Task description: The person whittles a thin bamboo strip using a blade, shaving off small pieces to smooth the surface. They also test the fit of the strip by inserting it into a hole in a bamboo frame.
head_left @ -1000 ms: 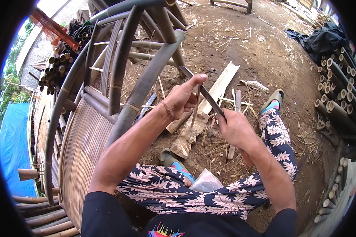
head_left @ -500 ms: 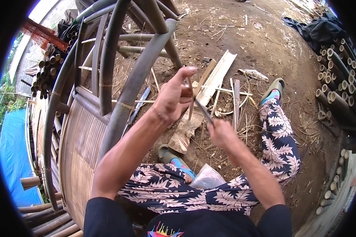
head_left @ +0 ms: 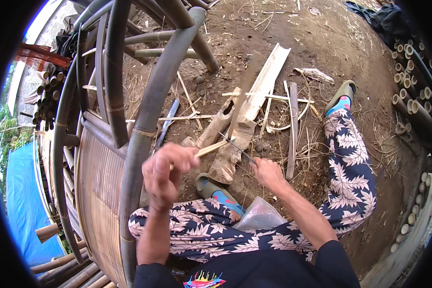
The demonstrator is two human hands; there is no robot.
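Closed fingers of my left hand (head_left: 167, 170) pinch one end of a pale bamboo strip (head_left: 210, 148). The strip's far end comes close to a knife blade (head_left: 236, 148). My right hand (head_left: 269, 174) is wrapped round the knife's handle, which the fist hides, and the blade points up and to the left. Behind the blade, a blurred brown bamboo slat (head_left: 242, 98) stands tilted, its lower end by the strip's tip; whether the two are joined I cannot tell. Under them lies a rough wooden block (head_left: 229, 161) on the ground.
A bamboo chair (head_left: 149, 115) stands close on my left. Ahead lie a half-split bamboo piece (head_left: 270, 77), a bamboo tube (head_left: 215, 128) and a long brown bamboo slat (head_left: 293, 129). A clear plastic bag (head_left: 260, 215) sits between my legs. Bamboo poles (head_left: 413, 86) are stacked at right.
My left hand has dropped down and left, drawing away from the upright slat, and now holds a pale strip. The knife has shifted slightly lower. The bamboo tube beyond has come into sight.
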